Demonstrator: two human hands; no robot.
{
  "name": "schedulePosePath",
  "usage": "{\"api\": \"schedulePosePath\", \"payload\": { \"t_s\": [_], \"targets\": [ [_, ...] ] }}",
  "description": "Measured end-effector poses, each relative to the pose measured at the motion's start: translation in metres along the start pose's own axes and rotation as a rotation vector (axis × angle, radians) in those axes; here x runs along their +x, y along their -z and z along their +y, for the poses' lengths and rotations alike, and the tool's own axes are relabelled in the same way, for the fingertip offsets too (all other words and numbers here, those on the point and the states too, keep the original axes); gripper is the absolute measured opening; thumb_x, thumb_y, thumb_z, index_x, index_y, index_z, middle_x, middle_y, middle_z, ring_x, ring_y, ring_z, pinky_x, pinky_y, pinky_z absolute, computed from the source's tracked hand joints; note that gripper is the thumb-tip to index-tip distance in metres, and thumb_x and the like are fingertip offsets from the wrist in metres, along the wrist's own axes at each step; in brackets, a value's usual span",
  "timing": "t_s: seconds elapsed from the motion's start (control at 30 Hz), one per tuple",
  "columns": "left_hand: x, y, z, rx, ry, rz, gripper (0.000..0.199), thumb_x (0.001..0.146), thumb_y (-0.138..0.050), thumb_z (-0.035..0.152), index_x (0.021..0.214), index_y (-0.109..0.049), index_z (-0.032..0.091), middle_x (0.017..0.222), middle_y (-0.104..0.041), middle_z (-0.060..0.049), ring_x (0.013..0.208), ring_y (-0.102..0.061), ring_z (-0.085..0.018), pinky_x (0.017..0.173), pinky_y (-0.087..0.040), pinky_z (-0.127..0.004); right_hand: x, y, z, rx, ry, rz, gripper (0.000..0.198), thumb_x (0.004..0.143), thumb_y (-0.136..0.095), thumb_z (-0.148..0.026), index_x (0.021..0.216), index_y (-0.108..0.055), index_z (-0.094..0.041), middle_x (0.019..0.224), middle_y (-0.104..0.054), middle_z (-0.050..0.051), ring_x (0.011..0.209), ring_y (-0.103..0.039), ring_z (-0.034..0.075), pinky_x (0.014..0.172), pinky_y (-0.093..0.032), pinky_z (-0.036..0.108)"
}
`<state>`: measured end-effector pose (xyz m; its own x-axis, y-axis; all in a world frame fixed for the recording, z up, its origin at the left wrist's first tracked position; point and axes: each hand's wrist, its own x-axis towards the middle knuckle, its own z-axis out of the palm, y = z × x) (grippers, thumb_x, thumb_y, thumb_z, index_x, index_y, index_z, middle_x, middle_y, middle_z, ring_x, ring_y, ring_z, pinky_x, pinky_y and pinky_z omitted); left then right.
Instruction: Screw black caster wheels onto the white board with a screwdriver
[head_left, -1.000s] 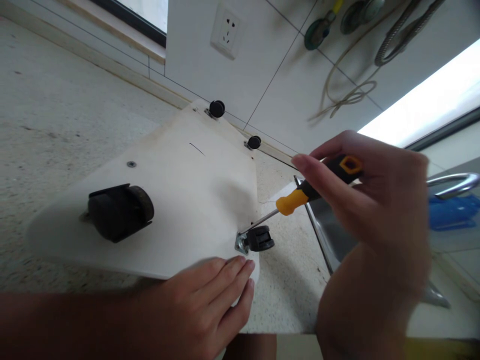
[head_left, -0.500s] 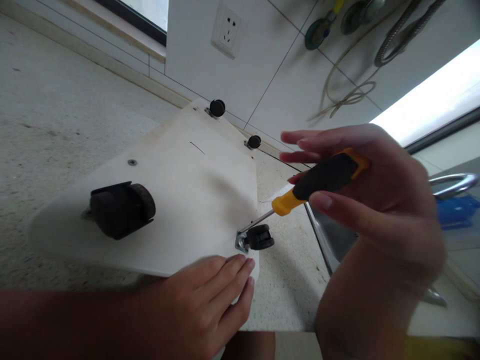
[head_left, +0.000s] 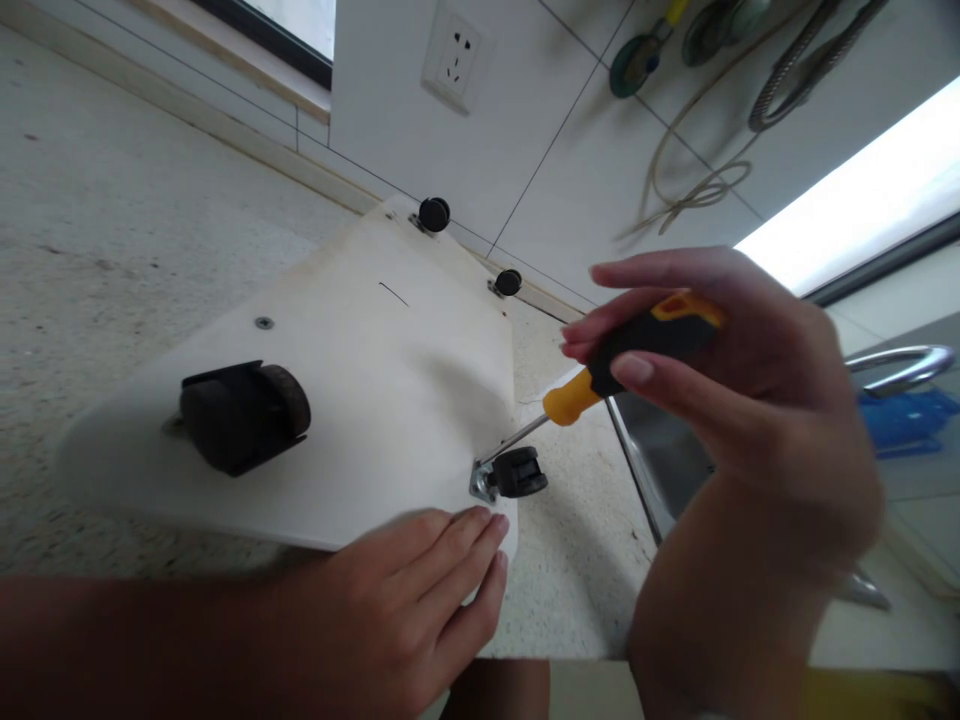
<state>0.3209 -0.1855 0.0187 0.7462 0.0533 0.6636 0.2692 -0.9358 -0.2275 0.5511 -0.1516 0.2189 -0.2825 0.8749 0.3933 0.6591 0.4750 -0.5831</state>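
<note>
The caster point(head_left: 516, 473) at the near right corner of the white board point(head_left: 360, 400) is where we are working: our screwdriver point(head_left: 600, 380) slants down to it, tip at the metal mounting plate beside the wheel. Our right hand point(head_left: 735, 400) has thumb and fingers closed round the black and orange handle. Our left hand point(head_left: 405, 600) lies flat, fingers loosely together, pressing the board's edge just in front of that caster and gripping nothing.

To do this well, we judge we should keep the shaft in line with the screw, push along it while we turn, and keep the left hand bearing down so the board cannot swivel on the speckled counter point(head_left: 112, 200).

This caster is small, black and twin-wheeled on a bright metal bracket, overhanging the board's corner. A larger dark caster point(head_left: 244, 415) sits to its left, and two small black ones point(head_left: 433, 214) stand at the board's far edge.
</note>
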Motion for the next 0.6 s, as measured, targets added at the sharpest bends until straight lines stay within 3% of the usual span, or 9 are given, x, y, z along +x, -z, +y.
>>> {"api": "schedulePosePath", "payload": {
  "t_s": [0.07,0.13,0.2,0.27,0.3,0.37,0.47,0.53,0.6],
  "targets": [
    [-0.001,0.0,0.001,-0.01,0.008,-0.003,0.038,0.111,-0.054,0.022,0.139,-0.076,0.008,0.147,-0.075,-0.021,0.133,-0.073,-0.033,0.107,-0.056,-0.044,0.001,0.001,0.001,-0.298,-0.083,0.084,0.03,0.095,-0.084,-0.05,0.118,-0.082,-0.031,0.082,-0.075,0.002,0.074,-0.075,0.022,0.064,-0.062,0.038],
    [-0.001,0.0,0.001,-0.016,0.011,-0.006,0.038,0.111,-0.054,0.021,0.14,-0.075,0.007,0.148,-0.075,-0.021,0.133,-0.073,-0.033,0.106,-0.056,-0.044,-0.001,0.001,-0.004,-0.493,-0.103,0.141,0.03,0.093,-0.086,-0.055,0.106,-0.082,-0.028,0.076,-0.073,0.002,0.068,-0.072,0.02,0.061,-0.058,0.037],
    [-0.001,0.001,0.002,-0.018,0.013,-0.009,0.038,0.111,-0.055,0.021,0.14,-0.075,0.008,0.148,-0.075,-0.021,0.132,-0.073,-0.033,0.106,-0.056,-0.045,-0.004,0.0,-0.01,-0.38,-0.047,0.088,0.026,0.093,-0.087,-0.046,0.112,-0.082,-0.029,0.1,-0.082,0.004,0.089,-0.079,0.024,0.074,-0.064,0.039],
    [-0.001,0.001,0.002,-0.016,0.017,-0.009,0.038,0.111,-0.055,0.021,0.139,-0.076,0.008,0.147,-0.075,-0.021,0.133,-0.073,-0.033,0.106,-0.056,-0.045,-0.004,0.0,-0.011,-0.102,0.019,0.009,0.031,0.094,-0.086,-0.033,0.124,-0.081,-0.034,0.13,-0.08,0.003,0.115,-0.079,0.027,0.092,-0.068,0.043],
    [-0.001,0.0,0.002,-0.018,0.017,-0.008,0.037,0.111,-0.054,0.021,0.139,-0.076,0.008,0.147,-0.076,-0.021,0.133,-0.073,-0.033,0.106,-0.056,-0.045,-0.002,0.0,-0.008,0.009,0.03,-0.013,0.034,0.095,-0.084,-0.03,0.128,-0.08,-0.035,0.135,-0.079,0.002,0.12,-0.078,0.028,0.097,-0.069,0.044],
    [-0.001,-0.001,0.003,-0.019,0.018,-0.008,0.037,0.111,-0.055,0.02,0.138,-0.076,0.007,0.147,-0.076,-0.021,0.134,-0.072,-0.034,0.107,-0.056,-0.045,0.004,0.001,0.003,0.028,-0.004,0.006,0.032,0.094,-0.086,-0.034,0.125,-0.081,-0.034,0.116,-0.083,0.003,0.103,-0.081,0.026,0.084,-0.07,0.042],
    [0.0,-0.002,0.003,-0.027,0.015,0.005,0.037,0.111,-0.056,0.021,0.138,-0.076,0.007,0.147,-0.075,-0.022,0.133,-0.073,-0.034,0.108,-0.055,-0.045,0.01,0.001,0.01,-0.394,-0.141,0.125,0.029,0.089,-0.09,-0.052,0.099,-0.08,-0.027,0.071,-0.072,0.001,0.062,-0.067,0.019,0.052,-0.051,0.034],
    [0.0,-0.002,0.003,-0.029,0.019,0.004,0.037,0.111,-0.055,0.021,0.139,-0.076,0.007,0.148,-0.075,-0.022,0.132,-0.073,-0.034,0.108,-0.054,-0.045,0.006,0.0,0.003,-0.482,-0.125,0.146,0.03,0.088,-0.091,-0.052,0.094,-0.078,-0.026,0.073,-0.073,0.002,0.061,-0.066,0.018,0.053,-0.05,0.035],
    [0.0,-0.001,0.002,-0.025,0.024,-0.009,0.038,0.111,-0.056,0.022,0.14,-0.075,0.007,0.148,-0.075,-0.022,0.132,-0.073,-0.034,0.108,-0.054,-0.045,-0.001,-0.001,-0.008,-0.298,-0.045,0.066,0.026,0.089,-0.091,-0.043,0.109,-0.08,-0.029,0.101,-0.081,0.004,0.084,-0.076,0.023,0.069,-0.062,0.039]
  ]
}}
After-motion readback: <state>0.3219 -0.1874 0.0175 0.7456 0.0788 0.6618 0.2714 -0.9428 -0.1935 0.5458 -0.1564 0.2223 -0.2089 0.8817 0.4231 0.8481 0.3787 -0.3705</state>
